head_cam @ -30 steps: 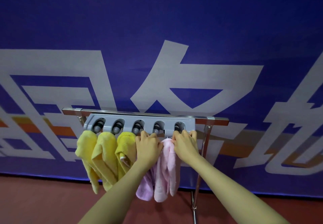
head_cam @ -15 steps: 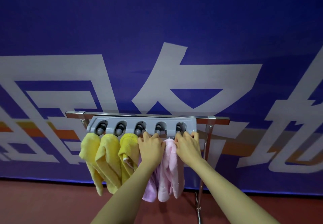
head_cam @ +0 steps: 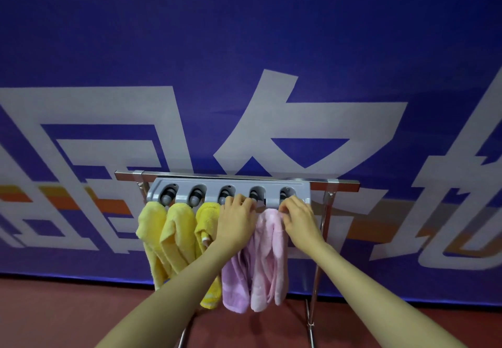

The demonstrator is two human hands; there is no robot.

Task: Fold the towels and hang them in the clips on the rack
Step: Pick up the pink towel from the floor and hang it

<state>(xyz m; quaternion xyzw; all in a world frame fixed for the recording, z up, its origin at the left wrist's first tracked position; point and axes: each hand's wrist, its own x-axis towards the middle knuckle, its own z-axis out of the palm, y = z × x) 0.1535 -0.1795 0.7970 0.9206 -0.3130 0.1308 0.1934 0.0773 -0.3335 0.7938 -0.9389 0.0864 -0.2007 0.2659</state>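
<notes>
Three yellow terry towels [head_cam: 173,241] hung folded from the three leftmost clips of the grey plastic five-clip holder [head_cam: 228,190], which sat on the chrome rail of the metal rack [head_cam: 343,184]; beside them a lilac towel [head_cam: 235,284] hung at the fourth clip, its top hidden behind my left hand [head_cam: 235,221]; that hand was curled, fingers bent against the holder's lower edge just as they had been half a second before, though whether it gripped cloth I could not tell; next came the pale pink towel [head_cam: 269,255], its top bunched below the fifth clip; my right hand [head_cam: 298,218] had loosened since the earlier frame, fingers part-open and arched, tips pinching the pink towel's upper edge; the rack looked nearer and larger than before; behind stood a blue banner with large white characters [head_cam: 298,119].
</notes>
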